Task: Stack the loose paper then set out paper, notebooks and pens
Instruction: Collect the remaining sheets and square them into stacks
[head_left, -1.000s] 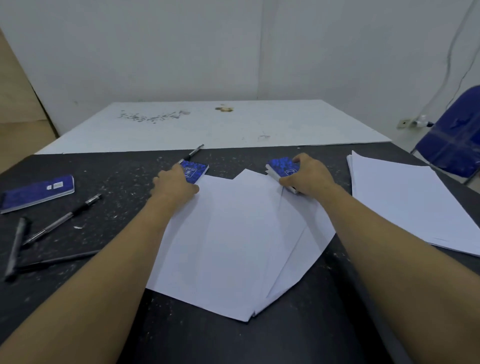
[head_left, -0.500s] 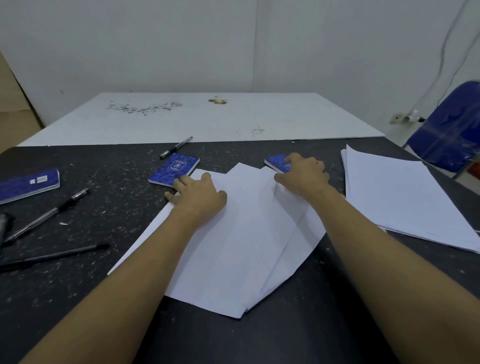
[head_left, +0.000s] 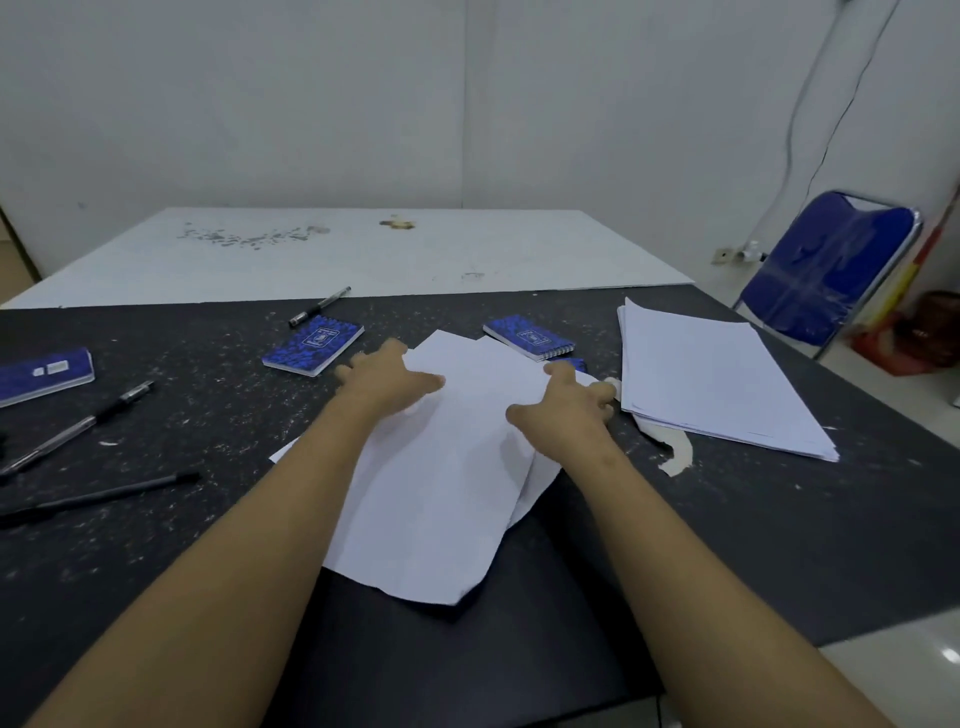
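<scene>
Loose paper (head_left: 447, 483) lies fanned, long axis near-to-far.

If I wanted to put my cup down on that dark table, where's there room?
Bare: the table at near right, between the paper stack and the right forearm; also near left, this side of the pens. Crowded: the middle, with loose sheets and notebooks.
</scene>
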